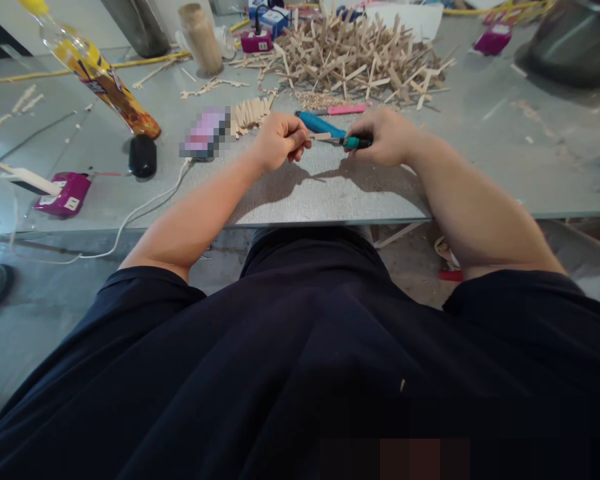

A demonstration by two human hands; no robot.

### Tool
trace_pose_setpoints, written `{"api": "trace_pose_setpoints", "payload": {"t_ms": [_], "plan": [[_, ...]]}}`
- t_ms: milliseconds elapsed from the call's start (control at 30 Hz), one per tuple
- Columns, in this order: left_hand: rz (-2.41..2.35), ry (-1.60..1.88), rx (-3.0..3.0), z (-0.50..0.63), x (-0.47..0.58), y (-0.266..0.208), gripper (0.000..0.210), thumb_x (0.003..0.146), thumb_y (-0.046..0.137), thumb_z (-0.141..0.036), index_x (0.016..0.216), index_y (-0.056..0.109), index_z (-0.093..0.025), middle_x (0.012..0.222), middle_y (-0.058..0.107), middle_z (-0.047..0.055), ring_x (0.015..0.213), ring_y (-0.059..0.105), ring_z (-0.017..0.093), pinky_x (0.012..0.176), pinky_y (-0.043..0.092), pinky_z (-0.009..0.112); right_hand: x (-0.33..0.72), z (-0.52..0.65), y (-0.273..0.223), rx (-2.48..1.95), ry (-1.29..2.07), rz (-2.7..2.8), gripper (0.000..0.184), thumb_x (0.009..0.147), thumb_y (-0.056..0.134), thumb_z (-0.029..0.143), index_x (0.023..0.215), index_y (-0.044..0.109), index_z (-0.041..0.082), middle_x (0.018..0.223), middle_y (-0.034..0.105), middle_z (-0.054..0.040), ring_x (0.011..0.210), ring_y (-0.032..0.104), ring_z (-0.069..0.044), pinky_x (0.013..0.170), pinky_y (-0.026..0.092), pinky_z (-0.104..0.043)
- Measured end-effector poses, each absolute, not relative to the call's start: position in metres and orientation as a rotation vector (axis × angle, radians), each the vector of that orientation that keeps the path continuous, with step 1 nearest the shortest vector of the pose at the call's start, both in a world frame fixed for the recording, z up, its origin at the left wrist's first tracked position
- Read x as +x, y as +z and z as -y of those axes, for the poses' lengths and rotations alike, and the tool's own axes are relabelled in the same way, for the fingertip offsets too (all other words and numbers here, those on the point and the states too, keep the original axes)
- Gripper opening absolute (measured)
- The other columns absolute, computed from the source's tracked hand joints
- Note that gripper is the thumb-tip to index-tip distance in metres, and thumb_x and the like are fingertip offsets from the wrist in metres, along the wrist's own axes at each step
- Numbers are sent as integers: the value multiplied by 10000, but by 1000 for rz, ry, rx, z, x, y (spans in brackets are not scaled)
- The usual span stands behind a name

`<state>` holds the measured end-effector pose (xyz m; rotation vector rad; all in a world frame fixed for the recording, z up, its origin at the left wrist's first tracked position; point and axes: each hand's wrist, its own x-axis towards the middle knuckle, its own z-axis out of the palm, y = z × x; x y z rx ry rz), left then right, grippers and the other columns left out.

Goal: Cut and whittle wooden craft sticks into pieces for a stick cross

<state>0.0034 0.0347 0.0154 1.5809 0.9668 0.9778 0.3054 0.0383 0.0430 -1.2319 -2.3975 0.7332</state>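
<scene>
My left hand point(283, 141) is closed, with its thumb and fingers pinching a small flat wooden piece point(321, 136) that points right. Facing it, my right hand point(386, 137) is wrapped round a small tool with a teal and black handle point(354, 143). Its thin tip lies close to the wooden piece; whether they touch I cannot tell. Just behind them lies a blue tool point(321, 124), with a pink-handled tool point(346, 109) beyond it. A row of light wooden pieces point(251, 113) is on the table left of my left hand.
A large heap of wooden pieces point(360, 57) covers the back of the grey table point(290, 207). To the left are a phone point(206, 132) with a white cable, a black case point(143, 157), a tilted bottle point(100, 80) and a purple packet point(65, 195). A dark pot point(575, 47) stands far right.
</scene>
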Motion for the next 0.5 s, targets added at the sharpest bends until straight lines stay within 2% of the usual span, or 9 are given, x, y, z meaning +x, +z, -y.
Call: {"api": "trace_pose_setpoints", "payload": {"t_ms": [167,267,400,500], "plan": [[-961,1004,1546,-35,1,13,406,1087,755,-226,685,712,-264,556,606,1,573,495,141,608,393,325,299,-26,50,-1273,697,2337,218,795,895,453,821,696,368,618,564,6,919,556,-309,978,501,-515],[-929,1110,1497,-32,7,16,396,1071,778,-205,691,682,-262,641,654,-2,578,491,134,616,384,338,297,-19,53,-1251,604,2315,194,815,871,468,800,688,407,617,624,-2,976,619,-343,1002,522,-545],[-915,1196,1419,-28,15,21,465,1144,674,-188,682,655,-228,676,588,-7,528,437,107,614,358,335,293,-16,55,-1254,410,2291,143,850,822,566,859,720,466,774,777,-6,1043,684,-377,977,521,-590],[-931,1240,1422,-30,18,20,461,1173,624,-215,713,653,-230,614,508,-16,525,391,124,599,321,349,286,-12,56,-1303,308,2254,146,883,809,571,883,708,465,902,833,-34,1158,673,-425,1047,512,-633]]}}
